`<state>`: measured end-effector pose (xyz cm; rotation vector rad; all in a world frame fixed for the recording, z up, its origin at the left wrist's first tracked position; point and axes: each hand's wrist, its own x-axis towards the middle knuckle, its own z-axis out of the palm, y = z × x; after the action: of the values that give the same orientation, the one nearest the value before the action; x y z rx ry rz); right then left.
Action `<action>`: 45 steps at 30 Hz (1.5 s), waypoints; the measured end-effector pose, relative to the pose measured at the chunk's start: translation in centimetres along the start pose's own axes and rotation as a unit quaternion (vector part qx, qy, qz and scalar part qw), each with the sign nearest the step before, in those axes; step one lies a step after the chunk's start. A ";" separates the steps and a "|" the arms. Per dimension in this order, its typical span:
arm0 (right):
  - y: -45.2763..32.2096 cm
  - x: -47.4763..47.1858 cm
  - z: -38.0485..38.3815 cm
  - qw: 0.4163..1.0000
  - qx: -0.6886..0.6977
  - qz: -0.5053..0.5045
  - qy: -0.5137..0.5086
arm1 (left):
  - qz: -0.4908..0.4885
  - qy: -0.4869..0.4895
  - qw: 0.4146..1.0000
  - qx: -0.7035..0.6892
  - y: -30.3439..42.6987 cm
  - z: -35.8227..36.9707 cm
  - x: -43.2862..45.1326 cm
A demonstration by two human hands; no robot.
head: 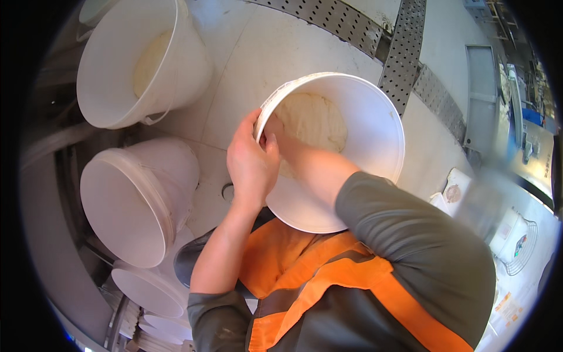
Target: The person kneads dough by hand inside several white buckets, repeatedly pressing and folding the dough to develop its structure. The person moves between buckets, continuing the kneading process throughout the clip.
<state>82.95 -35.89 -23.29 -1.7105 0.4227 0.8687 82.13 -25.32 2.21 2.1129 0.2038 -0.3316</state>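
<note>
A large white plastic bucket (374, 132) stands in front of me, tipped so that I look down into it. Pale, smooth dough (314, 121) covers its bottom. My left hand (253, 163) grips the bucket's left rim, thumb over the inner side and fingers outside. Deep within the bucket, my right hand (276, 127) reaches down by the left wall at the dough's edge. The forearm crosses over the front of the dough. Its fingers are mostly hidden, so I cannot tell whether they hold anything.
To the left stands another white bucket (189, 66) with pale dough (151, 61) at its bottom. Nearer are a lidded white bucket (123, 207) and another white bucket (149, 288). Perforated metal drain covers (402, 57) cross the tiled floor (246, 75). A small white appliance (510, 237) sits at right.
</note>
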 end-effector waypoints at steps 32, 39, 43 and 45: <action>4.5 -2.9 -10.2 0.972 -0.184 0.137 0.050 | 0.034 0.032 0.999 0.018 -1.6 -0.1 -0.5; -1.1 -3.5 -10.5 0.973 -0.227 -0.047 0.001 | 0.022 0.027 0.999 0.004 -2.0 -0.5 -1.1; 0.0 0.8 -11.9 0.986 -0.025 0.149 -0.077 | 0.041 0.024 0.999 0.007 -1.3 0.0 -0.4; -2.1 -1.2 -8.9 0.984 -0.118 0.131 0.013 | 0.035 0.024 0.999 0.012 -1.3 -0.4 -0.5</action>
<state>86.56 -43.75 -19.99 -1.9127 0.5917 1.1245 81.42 -24.29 1.56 2.1478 0.1535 -0.2428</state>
